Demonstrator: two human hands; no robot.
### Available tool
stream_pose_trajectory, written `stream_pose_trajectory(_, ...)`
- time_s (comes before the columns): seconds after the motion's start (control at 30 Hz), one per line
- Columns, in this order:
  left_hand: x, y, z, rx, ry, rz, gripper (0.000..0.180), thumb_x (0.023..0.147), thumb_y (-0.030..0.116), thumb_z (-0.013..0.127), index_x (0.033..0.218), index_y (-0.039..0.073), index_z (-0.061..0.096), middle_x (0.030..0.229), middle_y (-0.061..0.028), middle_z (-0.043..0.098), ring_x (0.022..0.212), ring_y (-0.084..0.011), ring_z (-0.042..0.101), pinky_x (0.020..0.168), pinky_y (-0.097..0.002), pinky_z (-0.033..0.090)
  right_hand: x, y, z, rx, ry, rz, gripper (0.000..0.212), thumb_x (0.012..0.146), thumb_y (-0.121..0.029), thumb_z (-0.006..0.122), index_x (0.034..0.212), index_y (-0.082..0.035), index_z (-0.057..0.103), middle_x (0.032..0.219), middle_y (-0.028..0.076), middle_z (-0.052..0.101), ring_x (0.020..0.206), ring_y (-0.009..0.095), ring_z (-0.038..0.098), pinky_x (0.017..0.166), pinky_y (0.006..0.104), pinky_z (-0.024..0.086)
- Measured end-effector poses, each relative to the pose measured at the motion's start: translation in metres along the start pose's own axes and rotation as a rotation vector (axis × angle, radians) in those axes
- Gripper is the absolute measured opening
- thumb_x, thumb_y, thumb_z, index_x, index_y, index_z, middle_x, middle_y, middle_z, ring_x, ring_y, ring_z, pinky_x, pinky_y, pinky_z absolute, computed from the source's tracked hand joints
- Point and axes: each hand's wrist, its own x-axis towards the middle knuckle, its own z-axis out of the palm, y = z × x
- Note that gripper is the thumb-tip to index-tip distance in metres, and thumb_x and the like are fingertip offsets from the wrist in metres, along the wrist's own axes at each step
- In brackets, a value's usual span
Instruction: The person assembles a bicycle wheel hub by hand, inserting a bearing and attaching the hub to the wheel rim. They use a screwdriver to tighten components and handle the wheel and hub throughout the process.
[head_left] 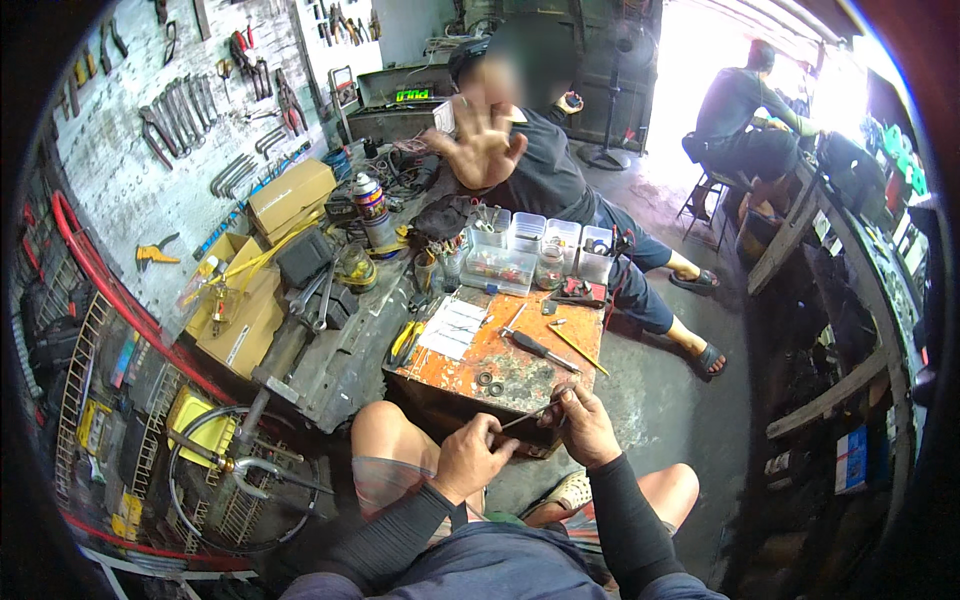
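Observation:
Between my two hands, near the front edge of the orange worn worktop (420, 373), runs a thin dark metal rod (524, 418). My left hand (470, 458) pinches its lower end with curled fingers. My right hand (588, 428) is closed around the upper end, where a small dark part shows at the fingertips; its kind is too small to tell. Just beyond lie two small black rings (490, 384). A screwdriver with a dark handle (543, 351), a yellow pencil-like stick (580, 349), a white paper sheet (452, 328) and a yellow-and-black hand tool (404, 344) rest farther back.
Clear plastic bins (500, 268) of small parts stand at the worktop's far side. Across it, a person holds up an open palm (482, 150). A cluttered bench (345, 375) and a tool board (150, 80) are left. Another person sits on a stool (708, 190) far right.

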Motion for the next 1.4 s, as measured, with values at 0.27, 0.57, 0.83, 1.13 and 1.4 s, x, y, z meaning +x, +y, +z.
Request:
stream_pose_trajectory(0.27, 0.024, -0.004, -0.012, 0.116, -0.198, 0.119, 0.027, 0.099, 0.032, 0.082, 0.098, 0.006, 0.085, 0.091, -0.0175, 0.069, 0.086, -0.0398, 0.072, 0.077, -0.0489, 0.057, -0.011, -0.005, -0.009, 0.032, 0.001, 0.025, 0.028, 0.115, -0.024, 0.064, 0.132, -0.002, 0.064, 0.108, 0.006, 0.068, 0.101, 0.02, 0.07, 0.095, 0.0398, 0.061)
stream_pose_trajectory(0.57, 0.05, -0.089, -0.02, -0.007, 0.032, 0.09, 0.038, 0.105, 0.035, 0.073, 0.092, 0.0, 0.078, 0.087, -0.0234, 0.072, 0.081, -0.0408, 0.072, 0.073, -0.0503, 0.055, -0.026, 0.019, -0.022, -0.628, -0.003, 0.033, 0.066, 0.111, -0.029, 0.071, 0.167, -0.006, 0.045, 0.137, 0.013, 0.07, 0.126, 0.022, 0.065, 0.106, 0.0397, 0.056)
stream_pose_trajectory(0.83, 0.131, -0.044, -0.015, 0.276, -0.117, -0.076, 0.045, 0.105, 0.041, 0.067, 0.097, -0.001, 0.081, 0.096, -0.0293, 0.077, 0.091, -0.0489, 0.075, 0.08, -0.0573, 0.058, -0.105, -0.001, -0.062, -0.384, 0.199, 0.15, 0.053, 0.112, -0.011, 0.064, 0.163, -0.003, 0.05, 0.142, 0.011, 0.067, 0.116, 0.02, 0.07, 0.101, 0.0373, 0.059)
stream_pose_trajectory(1.13, 0.15, -0.136, -0.03, 0.645, -0.155, -0.066, 0.043, 0.103, 0.036, 0.072, 0.095, -0.006, 0.079, 0.093, -0.0331, 0.074, 0.091, -0.0524, 0.074, 0.08, -0.0586, 0.056, -0.072, 0.0, -0.046, -0.67, 0.165, 0.003, 0.047, 0.109, -0.027, 0.071, 0.145, 0.002, 0.066, 0.128, 0.021, 0.077, 0.119, 0.026, 0.073, 0.105, 0.0414, 0.057)
stream_pose_trajectory(1.4, 0.224, -0.156, -0.01, 0.657, -0.126, 0.083, 0.04, 0.103, 0.034, 0.074, 0.108, -0.006, 0.077, 0.109, -0.0316, 0.077, 0.102, -0.0512, 0.072, 0.088, -0.0562, 0.055, -0.15, -0.111, -0.056, -1.024, 0.495, -0.419, 0.041, 0.104, -0.019, 0.073, 0.14, 0.001, 0.068, 0.123, 0.025, 0.078, 0.112, 0.038, 0.076, 0.101, 0.0456, 0.059)
